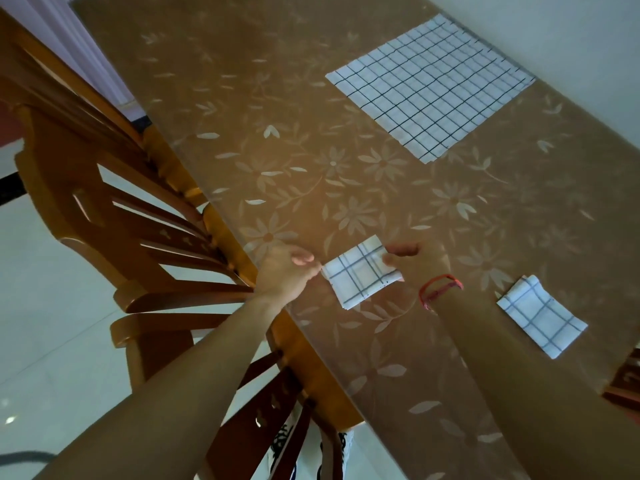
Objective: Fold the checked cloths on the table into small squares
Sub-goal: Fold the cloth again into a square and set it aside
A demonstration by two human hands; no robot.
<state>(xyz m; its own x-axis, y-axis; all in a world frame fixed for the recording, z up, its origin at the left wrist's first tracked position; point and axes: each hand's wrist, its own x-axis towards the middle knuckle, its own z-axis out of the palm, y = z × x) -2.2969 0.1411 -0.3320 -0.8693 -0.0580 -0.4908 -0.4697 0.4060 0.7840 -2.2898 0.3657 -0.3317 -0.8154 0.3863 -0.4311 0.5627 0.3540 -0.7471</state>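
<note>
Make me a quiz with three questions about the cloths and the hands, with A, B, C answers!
1. Where does the big cloth lie?
A) on the chair
B) on the table, at its far end
C) on the floor

2. What colour is the band on the right wrist?
A) red
B) green
C) blue

3. How is the held cloth?
A) spread wide
B) rolled into a ball
C) folded small

Answers:
1 B, it lies flat far up the table.
2 A, the band shows red.
3 C, the left hand and the right hand pinch the ends of a small square.
</note>
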